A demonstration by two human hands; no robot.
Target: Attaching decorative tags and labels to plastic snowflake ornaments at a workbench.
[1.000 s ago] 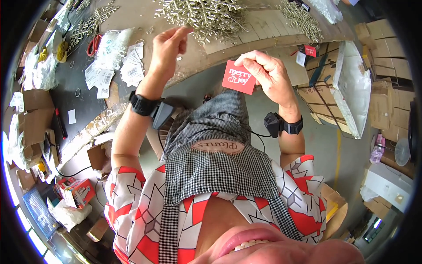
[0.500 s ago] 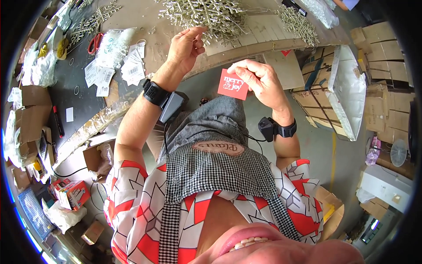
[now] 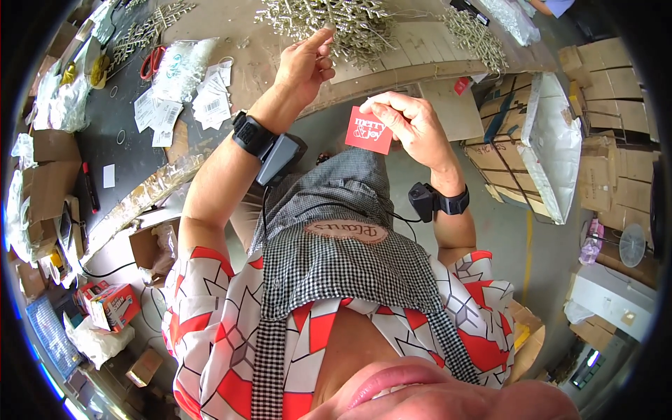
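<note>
A square red card [image 3: 368,133] with white lettering is pinched between the thumb and fingers of my right hand [image 3: 411,126], in front of my apron. My left hand [image 3: 306,70] is raised at the table's near edge, its thumb and forefinger together and the other fingers curled. Whatever they pinch, if anything, is too small to make out. Just beyond the left fingertips lies a pile of glittery gold snowflake ornaments [image 3: 364,42], overlapping one another.
On the table's left are red-handled scissors [image 3: 151,63], a clear plastic bag [image 3: 183,68], white printed labels [image 3: 211,101] and a marker [image 3: 91,187]. Another gold snowflake [image 3: 477,40] lies at right. Cardboard boxes [image 3: 518,140] stand right of the table. A person's blue sleeve [image 3: 558,5] shows at far right.
My left hand has shifted slightly right and turned, its forefinger now pointing up at the ornaments. My right hand and the red card have moved slightly up and left.
</note>
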